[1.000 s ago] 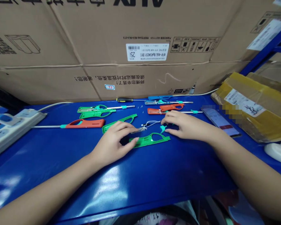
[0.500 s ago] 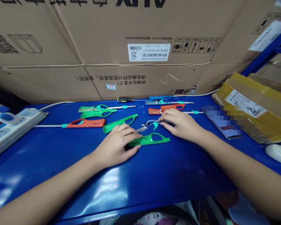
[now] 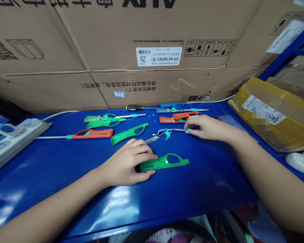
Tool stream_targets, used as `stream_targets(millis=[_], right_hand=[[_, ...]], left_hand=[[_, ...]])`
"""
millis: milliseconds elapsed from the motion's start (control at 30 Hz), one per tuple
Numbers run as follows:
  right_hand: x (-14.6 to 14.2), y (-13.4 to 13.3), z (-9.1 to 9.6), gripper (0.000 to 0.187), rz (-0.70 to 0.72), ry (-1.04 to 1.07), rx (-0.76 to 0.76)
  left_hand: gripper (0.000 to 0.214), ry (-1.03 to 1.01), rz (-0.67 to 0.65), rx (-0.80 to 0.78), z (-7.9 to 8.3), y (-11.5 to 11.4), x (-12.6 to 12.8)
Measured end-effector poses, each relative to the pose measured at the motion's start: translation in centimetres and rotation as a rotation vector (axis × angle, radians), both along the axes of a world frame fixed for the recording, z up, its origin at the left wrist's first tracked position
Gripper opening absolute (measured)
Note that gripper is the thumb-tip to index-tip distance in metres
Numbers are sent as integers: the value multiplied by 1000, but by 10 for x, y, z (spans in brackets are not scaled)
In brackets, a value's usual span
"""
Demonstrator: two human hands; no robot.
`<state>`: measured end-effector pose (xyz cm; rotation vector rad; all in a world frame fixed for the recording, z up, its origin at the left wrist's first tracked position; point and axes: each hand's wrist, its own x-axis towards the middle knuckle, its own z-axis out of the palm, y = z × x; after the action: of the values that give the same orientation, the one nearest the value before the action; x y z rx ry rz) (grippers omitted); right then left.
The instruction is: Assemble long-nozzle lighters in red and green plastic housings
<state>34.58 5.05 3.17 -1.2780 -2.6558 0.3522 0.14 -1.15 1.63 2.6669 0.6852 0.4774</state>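
Note:
My left hand (image 3: 128, 162) lies on the blue shelf (image 3: 167, 192) with thumb and fingers pinching the left end of a green lighter shell half (image 3: 164, 162). My right hand (image 3: 207, 128) reaches further back, its fingertips closed on the metal tube (image 3: 178, 129) of a bare lighter insert with white wires and a teal trigger (image 3: 168, 134). A second green shell half (image 3: 129, 129) lies just behind my left hand.
Behind lie an orange lighter (image 3: 91, 134), a green lighter (image 3: 103, 120), orange and blue lighters (image 3: 178, 117) and a screwdriver (image 3: 135, 108). A power strip (image 3: 12, 136) sits left, a phone (image 3: 226, 118) and taped parcel (image 3: 271, 111) right. Cardboard boxes (image 3: 152, 50) wall the back.
My left hand has drawn the green shell half nearer to me. My right hand has moved right and back along the insert to its metal tube.

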Motion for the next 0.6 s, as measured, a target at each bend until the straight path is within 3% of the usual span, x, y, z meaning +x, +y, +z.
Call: stream_targets(millis=[100, 333, 600], right_hand=[[2, 2, 0, 16, 2, 10, 32], [-13, -7, 2, 17, 49, 85, 167], [-49, -21, -13, 15, 144, 49, 189]], left_hand=[[28, -57, 50, 32, -3, 3, -1], [25, -89, 355, 152, -14, 20, -10], [21, -36, 377, 158, -18, 28, -11]])
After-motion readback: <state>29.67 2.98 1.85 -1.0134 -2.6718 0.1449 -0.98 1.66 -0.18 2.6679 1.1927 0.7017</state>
